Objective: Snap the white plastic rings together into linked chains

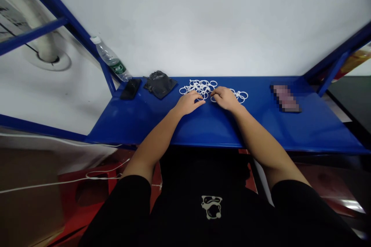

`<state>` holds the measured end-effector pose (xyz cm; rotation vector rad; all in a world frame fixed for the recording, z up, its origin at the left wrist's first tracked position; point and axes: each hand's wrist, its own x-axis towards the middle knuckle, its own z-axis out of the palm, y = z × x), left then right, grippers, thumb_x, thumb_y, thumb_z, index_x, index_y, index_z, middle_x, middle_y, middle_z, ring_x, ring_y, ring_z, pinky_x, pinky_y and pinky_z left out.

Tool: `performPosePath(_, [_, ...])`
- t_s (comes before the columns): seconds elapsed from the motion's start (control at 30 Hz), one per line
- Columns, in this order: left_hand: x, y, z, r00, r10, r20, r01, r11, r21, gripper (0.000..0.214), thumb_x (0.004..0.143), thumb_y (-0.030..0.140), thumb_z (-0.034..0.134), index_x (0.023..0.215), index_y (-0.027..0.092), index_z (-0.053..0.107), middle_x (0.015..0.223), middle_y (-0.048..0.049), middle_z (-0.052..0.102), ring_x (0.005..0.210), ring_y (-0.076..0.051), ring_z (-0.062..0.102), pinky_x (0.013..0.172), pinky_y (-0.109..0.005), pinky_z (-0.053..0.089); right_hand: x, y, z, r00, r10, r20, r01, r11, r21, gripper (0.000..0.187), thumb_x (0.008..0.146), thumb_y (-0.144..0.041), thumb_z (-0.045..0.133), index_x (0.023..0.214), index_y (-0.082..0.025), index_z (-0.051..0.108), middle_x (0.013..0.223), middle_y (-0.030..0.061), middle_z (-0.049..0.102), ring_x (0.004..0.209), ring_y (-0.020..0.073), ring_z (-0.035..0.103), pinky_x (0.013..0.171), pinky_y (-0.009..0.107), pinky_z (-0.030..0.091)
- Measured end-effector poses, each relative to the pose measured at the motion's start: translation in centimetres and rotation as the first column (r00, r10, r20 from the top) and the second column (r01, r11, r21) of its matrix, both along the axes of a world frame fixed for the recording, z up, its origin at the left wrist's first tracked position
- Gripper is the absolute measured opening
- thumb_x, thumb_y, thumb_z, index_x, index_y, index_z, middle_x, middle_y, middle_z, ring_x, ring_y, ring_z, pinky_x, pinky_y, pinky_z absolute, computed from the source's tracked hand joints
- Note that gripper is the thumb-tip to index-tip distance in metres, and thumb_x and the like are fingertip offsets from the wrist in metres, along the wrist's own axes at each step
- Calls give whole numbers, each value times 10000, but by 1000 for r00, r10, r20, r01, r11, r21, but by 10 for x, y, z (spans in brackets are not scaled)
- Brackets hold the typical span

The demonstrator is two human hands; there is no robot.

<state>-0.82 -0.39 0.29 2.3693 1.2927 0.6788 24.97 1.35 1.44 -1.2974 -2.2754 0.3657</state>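
A loose pile of thin white plastic rings (pixel 199 85) lies at the back middle of the blue table, several of them overlapping. My left hand (pixel 188 102) is at the front edge of this pile, thumb and fingers apart, with the fingertips over a ring. To the right of the pile, my right hand (pixel 225 98) has its fingers bent down close together at a single white ring (pixel 213 99), partly hidden beneath them. A smaller group of white rings (pixel 241 95) shows just beyond my right hand, partly covered by it.
On the blue tabletop (pixel 139 123) are a black phone (pixel 131 88), a crumpled black plastic bag (pixel 160 85) and a pixelated flat item (pixel 286 98). A clear bottle (pixel 111 60) leans at the back left. Blue frame bars flank both sides; a white wall stands behind.
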Motion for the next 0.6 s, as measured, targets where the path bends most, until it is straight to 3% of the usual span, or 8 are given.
performPosePath(0.1, [-2,0,0,996,79,-38,-79,997,-2,255,1096,389,757,1280,228,829,1372,-111,738,1124,-264,732,1051,-435,608,14,7,-2,973,-150,173,146,989,32,357,960,-224,532,1006,-197,885,1141,177,813,1077,368,696,1017,530,514])
performPosePath(0.2, [-2,0,0,993,64,-96,-68,997,-39,275,1091,377,763,1313,224,819,1405,-116,730,1189,-290,730,1073,-454,608,20,10,-7,938,-249,240,234,968,88,423,935,-176,548,1177,-204,894,1291,198,811,1176,416,674,1030,583,501])
performPosePath(0.33, [-3,2,-3,992,20,-124,-24,999,-26,235,1104,310,734,1311,235,814,1381,-103,748,1249,-293,722,1087,-449,601,11,8,-15,969,-121,217,104,990,91,530,970,-196,570,1443,-219,807,1468,179,784,1341,437,643,1163,651,474])
performPosePath(0.43, [-5,5,-5,991,17,-131,-19,1000,-14,224,1106,245,712,1306,238,812,1355,-98,762,1253,-282,723,1090,-433,593,1,5,-21,973,-16,229,11,1000,25,575,1034,-303,587,1594,-230,697,1609,164,714,1476,444,590,1287,734,382])
performPosePath(0.6, [-7,6,-7,988,17,-151,-20,1000,-18,224,1114,206,670,1284,232,813,1277,-87,777,1192,-265,735,1049,-401,588,0,2,-21,966,-42,256,43,999,1,666,1006,-151,529,1655,-249,643,1602,162,718,1505,449,595,1334,820,284])
